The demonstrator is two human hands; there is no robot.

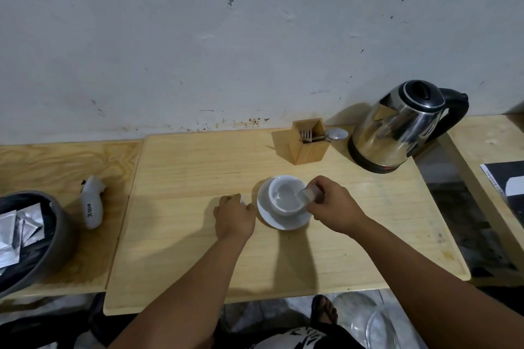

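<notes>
A white cup point(279, 202) stands on a white saucer point(266, 217) in the middle of the wooden table point(198, 167). My right hand point(333, 207) pinches a small silvery packet point(305, 195) tilted over the cup's right rim. Pale liquid or powder shows inside the cup. My left hand point(234, 218) rests on the table just left of the saucer, fingers curled around a small white scrap point(242, 199) that is mostly hidden.
A steel electric kettle point(402, 127) stands at the back right. Beside it is a wooden holder point(309, 140) with forks and a spoon. A grey bowl point(54, 238) of silver sachets and a white controller point(92, 204) lie at the left. The wall runs behind.
</notes>
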